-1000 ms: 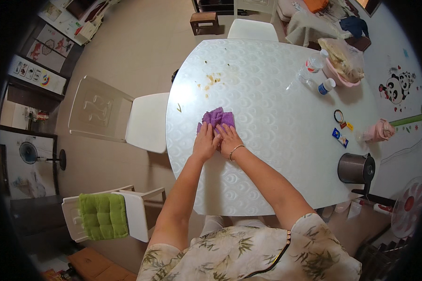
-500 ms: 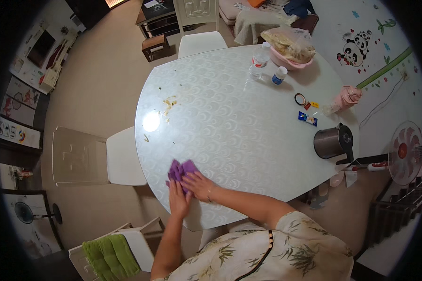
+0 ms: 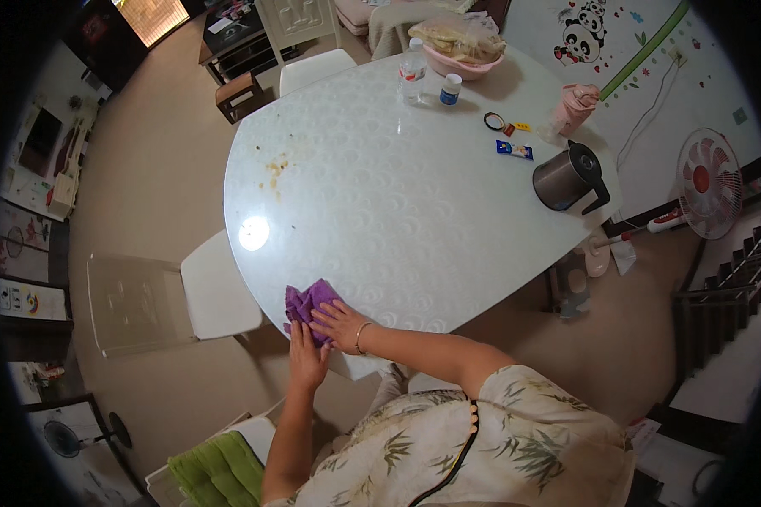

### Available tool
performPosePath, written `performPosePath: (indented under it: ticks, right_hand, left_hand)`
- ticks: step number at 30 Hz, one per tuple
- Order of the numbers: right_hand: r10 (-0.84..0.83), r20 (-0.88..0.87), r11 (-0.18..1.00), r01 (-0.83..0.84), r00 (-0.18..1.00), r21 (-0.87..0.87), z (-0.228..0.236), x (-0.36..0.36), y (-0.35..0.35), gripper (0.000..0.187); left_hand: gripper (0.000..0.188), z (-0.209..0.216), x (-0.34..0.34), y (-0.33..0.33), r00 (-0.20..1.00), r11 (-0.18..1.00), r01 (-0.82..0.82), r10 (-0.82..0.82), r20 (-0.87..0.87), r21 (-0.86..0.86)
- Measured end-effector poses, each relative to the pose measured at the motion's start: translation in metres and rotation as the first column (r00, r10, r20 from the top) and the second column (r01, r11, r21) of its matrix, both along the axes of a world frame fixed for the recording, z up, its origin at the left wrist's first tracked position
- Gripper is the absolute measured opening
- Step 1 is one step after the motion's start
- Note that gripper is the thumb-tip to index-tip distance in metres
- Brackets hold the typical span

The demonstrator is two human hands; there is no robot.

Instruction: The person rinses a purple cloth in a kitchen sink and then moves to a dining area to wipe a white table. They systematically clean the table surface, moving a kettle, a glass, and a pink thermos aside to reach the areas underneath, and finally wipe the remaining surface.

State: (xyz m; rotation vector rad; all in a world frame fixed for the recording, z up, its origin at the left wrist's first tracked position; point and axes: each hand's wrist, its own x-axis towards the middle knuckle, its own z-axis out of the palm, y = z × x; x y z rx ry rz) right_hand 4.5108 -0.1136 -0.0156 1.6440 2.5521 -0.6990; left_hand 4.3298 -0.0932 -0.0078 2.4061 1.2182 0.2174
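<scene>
A crumpled purple cloth lies on the white patterned table, close to its near left edge. The fingers of my left hand are on the cloth's near side, with a fold between thumb and fingers. My right hand, with a bracelet at the wrist, presses flat on the cloth's right part, fingers spread. Beyond the cloth, yellowish-brown food bits are scattered on the tabletop, with a few tiny dark specks around them. A bright light reflection shows between the bits and the cloth.
At the far side stand a clear bottle, a small white-and-blue jar and a pink bowl with bagged food. Rightward are a blue packet, a ring, a pink bundle and a dark kettle. White chairs flank the table.
The whole view has shifted and turned a little. Both hands and the cloth have moved slightly nearer the table's near edge, and the cloth looks more spread out.
</scene>
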Motion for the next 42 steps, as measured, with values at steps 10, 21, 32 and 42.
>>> performPosePath:
  ticks: [10,21,32,42]
  right_hand:
    - [-0.326,0.046,0.942,0.328,0.944,-0.065,0.015,0.048,-0.118,0.063]
    - [-0.487,0.034,0.873,0.488,0.873,-0.018,0.01,0.094,-0.15,0.072]
    - [-0.139,0.002,0.989,0.139,0.99,0.055,-0.002,0.066,0.071,0.062]
    - [-0.198,0.035,0.966,0.189,0.98,0.178,-0.005,0.056,0.16,0.06]
  left_hand:
    - [0.077,0.004,0.056,-0.06,0.943,0.942,0.331,-0.331,0.014,-0.06]
    - [0.066,0.006,0.123,-0.063,0.91,0.908,0.413,-0.415,-0.016,-0.073]
    - [0.067,-0.005,0.082,0.066,0.996,0.992,-0.093,0.092,0.017,0.087]
    - [0.066,-0.015,0.087,0.152,0.982,0.97,-0.174,0.183,-0.041,0.169]
